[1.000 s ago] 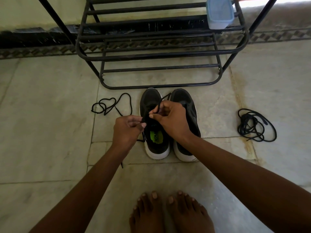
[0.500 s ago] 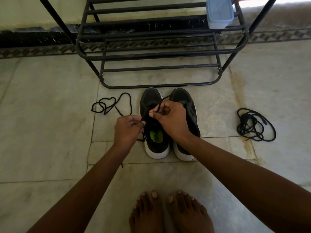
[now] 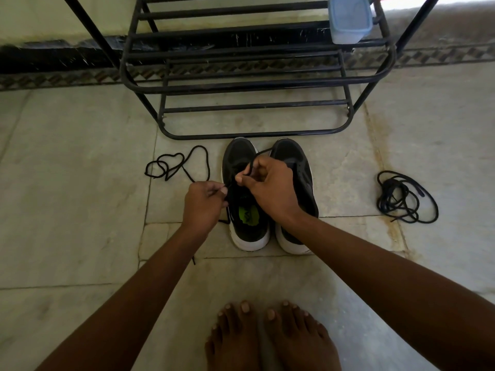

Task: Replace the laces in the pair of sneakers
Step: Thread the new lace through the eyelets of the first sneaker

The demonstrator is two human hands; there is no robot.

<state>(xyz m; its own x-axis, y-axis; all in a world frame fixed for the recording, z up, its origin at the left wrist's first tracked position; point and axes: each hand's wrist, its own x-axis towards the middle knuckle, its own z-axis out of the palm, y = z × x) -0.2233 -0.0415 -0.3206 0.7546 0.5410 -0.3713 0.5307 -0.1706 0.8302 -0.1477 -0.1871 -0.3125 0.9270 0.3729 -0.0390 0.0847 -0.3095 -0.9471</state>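
Observation:
Two black sneakers with white soles stand side by side on the floor, toes pointing away from me. The left sneaker [image 3: 241, 156] has a green insole. The right sneaker [image 3: 300, 167] is partly hidden under my right hand [image 3: 270, 188]. That hand pinches a black lace [image 3: 203, 156] over the left sneaker's eyelets. My left hand [image 3: 203, 204] pinches the same lace at the sneaker's left edge. The lace's loose end curls on the floor to the left.
A second tangled black lace [image 3: 404, 196] lies on the floor to the right. A black metal shoe rack [image 3: 254, 87] stands just beyond the sneakers, with a pale blue plastic box [image 3: 348, 20] on an upper shelf. My bare feet [image 3: 270, 336] are at the bottom.
Both hands have stayed at the left sneaker with only small finger shifts on the lace. The sneakers and loose laces have not moved.

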